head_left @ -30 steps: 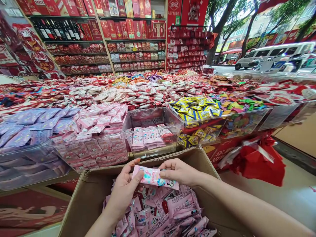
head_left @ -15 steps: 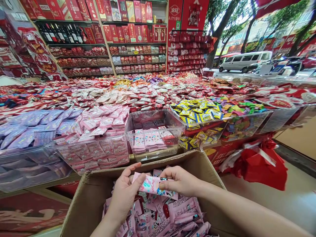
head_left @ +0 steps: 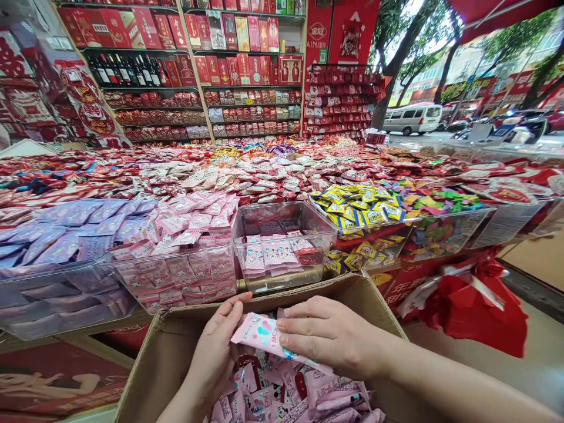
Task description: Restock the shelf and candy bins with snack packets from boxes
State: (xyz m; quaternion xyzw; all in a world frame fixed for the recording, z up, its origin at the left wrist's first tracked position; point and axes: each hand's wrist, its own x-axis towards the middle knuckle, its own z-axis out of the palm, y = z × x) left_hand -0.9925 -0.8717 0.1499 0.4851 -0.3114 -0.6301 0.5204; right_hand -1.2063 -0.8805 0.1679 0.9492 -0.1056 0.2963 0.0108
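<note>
A pink candy packet (head_left: 259,336) with a mouse-cartoon print is held between my hands above an open cardboard box (head_left: 152,364). My left hand (head_left: 215,346) is curved round the packet's left end, thumb up beside it, with its other fingers partly hidden behind. Across the packet's right part lie the fingers of my right hand (head_left: 337,335), closed over it; that thumb is out of sight. Below, many similar pink packets (head_left: 324,385) lie loose in the box. Just beyond the box, a clear plastic bin (head_left: 286,273) holds pink packets in a row and some dark red ones.
Left of that bin stand bins of pink packets (head_left: 176,267) and lilac packets (head_left: 66,235). To its right are yellow packets (head_left: 361,205) and multicoloured sweets (head_left: 436,202). A red bag (head_left: 480,311) hangs at the right. Stocked shelves (head_left: 207,88) rise behind.
My right hand has shifted from a fingertip pinch to laying its fingers across the packet. My left thumb has come off the packet's front. The view has shifted slightly.
</note>
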